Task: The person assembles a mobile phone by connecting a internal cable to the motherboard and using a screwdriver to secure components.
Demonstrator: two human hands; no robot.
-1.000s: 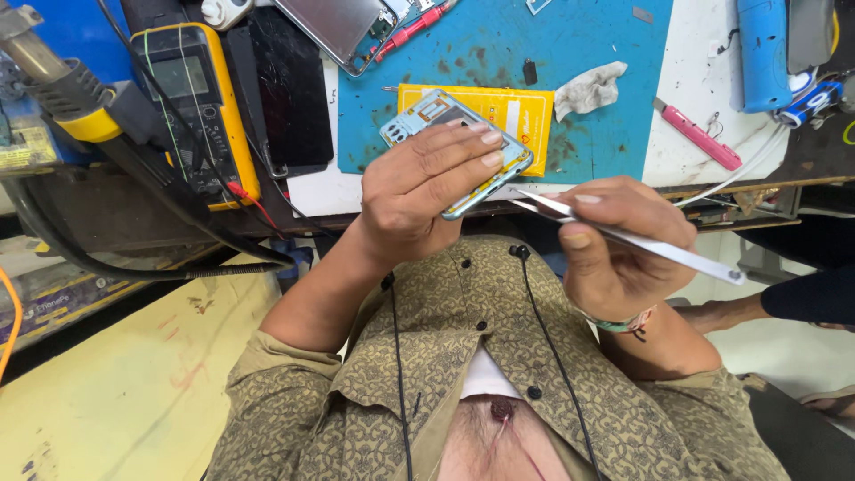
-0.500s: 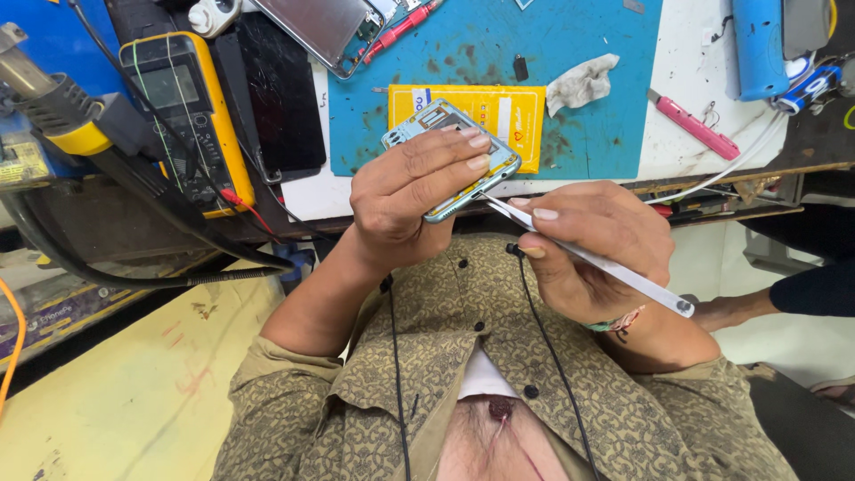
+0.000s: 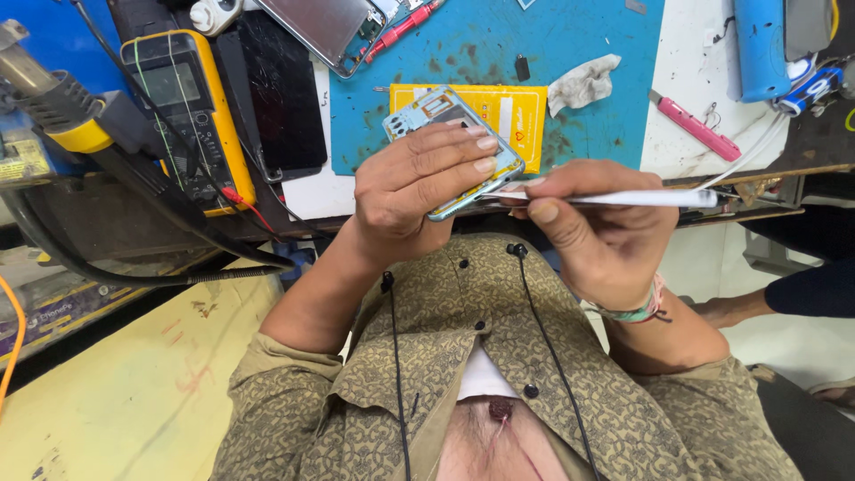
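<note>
Right now my left hand [image 3: 419,191] is clamped round the opened phone [image 3: 450,147], near my chest; my right hand [image 3: 597,227] pinches the white tool [image 3: 623,198] against its right edge. Light, stiff, fragile: grip the frame edges only

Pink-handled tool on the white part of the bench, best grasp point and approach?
Grip the pink-handled tool mid-handle, from above, fingers closing across its narrow width. It lies flat and diagonal on the white bench surface, sides free, so a top pinch looks easiest. Its metal tip points toward the crumpled cloth; probably avoid that end.
</note>
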